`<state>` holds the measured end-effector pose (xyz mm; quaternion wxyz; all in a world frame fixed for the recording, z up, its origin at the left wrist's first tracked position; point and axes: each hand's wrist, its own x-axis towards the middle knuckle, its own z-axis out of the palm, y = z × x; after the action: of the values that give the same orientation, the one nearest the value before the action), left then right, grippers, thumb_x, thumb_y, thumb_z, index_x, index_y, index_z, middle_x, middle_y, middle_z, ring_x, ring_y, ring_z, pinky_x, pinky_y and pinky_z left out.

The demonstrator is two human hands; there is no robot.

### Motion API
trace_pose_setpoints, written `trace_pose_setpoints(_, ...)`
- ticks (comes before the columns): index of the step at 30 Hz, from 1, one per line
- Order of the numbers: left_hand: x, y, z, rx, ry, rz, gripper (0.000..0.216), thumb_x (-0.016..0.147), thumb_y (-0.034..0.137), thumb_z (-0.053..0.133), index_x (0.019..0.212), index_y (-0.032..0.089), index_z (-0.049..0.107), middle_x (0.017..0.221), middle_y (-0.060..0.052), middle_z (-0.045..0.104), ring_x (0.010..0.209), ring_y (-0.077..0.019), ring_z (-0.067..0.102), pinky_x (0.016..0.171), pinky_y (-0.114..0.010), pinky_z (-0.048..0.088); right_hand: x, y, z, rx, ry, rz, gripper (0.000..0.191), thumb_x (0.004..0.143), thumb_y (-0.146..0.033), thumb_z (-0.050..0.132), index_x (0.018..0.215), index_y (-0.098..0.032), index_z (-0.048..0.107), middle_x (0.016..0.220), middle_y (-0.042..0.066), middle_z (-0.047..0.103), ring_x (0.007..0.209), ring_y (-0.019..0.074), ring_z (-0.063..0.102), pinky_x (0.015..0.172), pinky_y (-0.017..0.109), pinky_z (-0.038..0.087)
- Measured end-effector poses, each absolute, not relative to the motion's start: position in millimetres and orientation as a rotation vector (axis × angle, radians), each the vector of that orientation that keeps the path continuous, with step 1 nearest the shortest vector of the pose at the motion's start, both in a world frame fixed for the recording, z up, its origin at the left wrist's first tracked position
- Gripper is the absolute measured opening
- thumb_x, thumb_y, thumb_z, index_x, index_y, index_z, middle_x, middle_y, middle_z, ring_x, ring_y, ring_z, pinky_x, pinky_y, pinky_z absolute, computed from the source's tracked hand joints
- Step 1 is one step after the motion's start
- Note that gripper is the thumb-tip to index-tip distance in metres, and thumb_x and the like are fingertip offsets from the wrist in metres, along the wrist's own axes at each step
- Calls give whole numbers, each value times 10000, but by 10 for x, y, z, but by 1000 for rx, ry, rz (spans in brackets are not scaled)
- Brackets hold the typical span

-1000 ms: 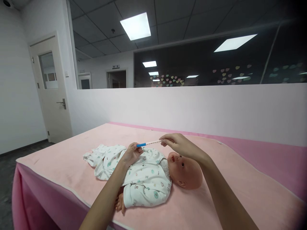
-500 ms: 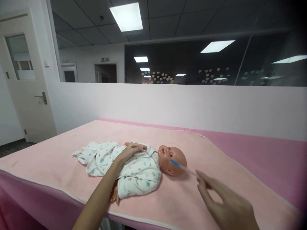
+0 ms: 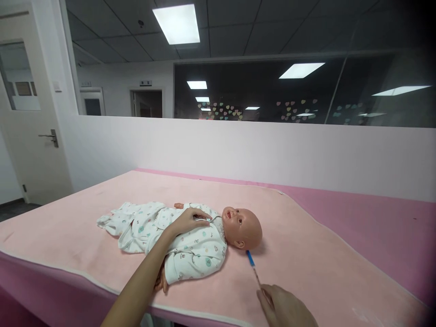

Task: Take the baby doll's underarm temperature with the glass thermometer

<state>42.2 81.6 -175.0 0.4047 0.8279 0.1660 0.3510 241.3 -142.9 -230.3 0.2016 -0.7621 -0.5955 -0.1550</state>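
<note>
Where the right hand (image 3: 284,309) enters at the bottom edge, its fingers (image 3: 264,297) pinch the clear end of a thin thermometer (image 3: 252,267), whose blue tip points up toward the doll (image 3: 190,240). Its shaft lies low over the pink cover (image 3: 306,254), just beside the doll's head; whether it touches the cloth I cannot tell. Such a grip by the far end keeps the blue tip free and the hand well back from the doll.

Meanwhile the left hand (image 3: 189,220) lies flat on the doll's chest, fingers loosely spread and holding nothing, a rest that seems to steady the doll on its back. White printed baby clothes cover the doll, and its bare head points to the right.

Under it the cover drapes the table (image 3: 391,227), which stands against a low white wall (image 3: 238,145) with a dark window above. At far left stands a door (image 3: 30,113).
</note>
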Motion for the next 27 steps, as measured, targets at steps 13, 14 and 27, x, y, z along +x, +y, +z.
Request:
trace_pose_setpoints(13,401,833,-1718,1999,433,877,280,713,280,596,954,156,669,871,-68,677,810,-180,581,717,-256,432,1622,-81,-1744,-1756,-1849,-522,242,773,-119,372,958,-151,526,744,72,623,619,187,566,489,258,343)
trace_pose_setpoints(14,403,834,-1719,1997,433,882,277,712,277,597,952,157,669,863,-66,678,800,-178,582,714,-255,432,1632,-58,-1811,-1698,-1837,-498,282,765,-105,364,1000,-157,511,773,68,622,653,189,570,511,259,364)
trace_pose_setpoints(27,383,843,-1729,2028,347,822,227,721,226,572,910,179,690,884,-65,681,835,-187,594,775,-268,442,1659,1,-2070,-1139,-1528,-343,202,827,-132,355,921,-197,523,856,51,592,845,177,531,786,351,434)
